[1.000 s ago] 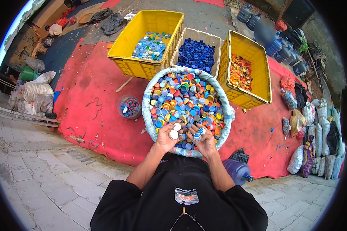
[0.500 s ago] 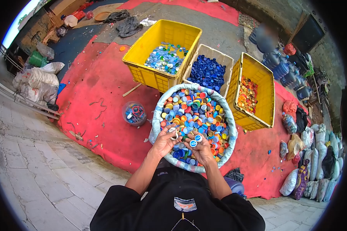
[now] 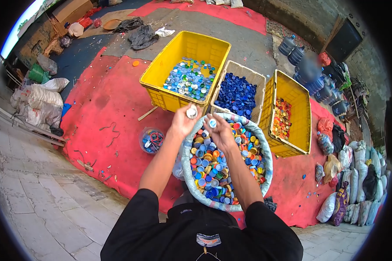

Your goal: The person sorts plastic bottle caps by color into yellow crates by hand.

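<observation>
My left hand holds a white cap near the front edge of the large yellow crate. Just to its right, my right hand has a blue and white cap at its fingers, over the far left rim of the round basket. Mixed coloured caps fill that basket. Light blue, white and green caps lie in the large yellow crate. Dark blue caps are in the pale crate beside it.
At the right, another yellow crate holds red and orange caps. A small tub stands left of the basket on the red sheet. Large water bottles and filled sacks line the right side.
Both hands have moved forward from over the basket towards the large yellow crate, with caps still in them. The basket and crates sit slightly lower and further right in view.
</observation>
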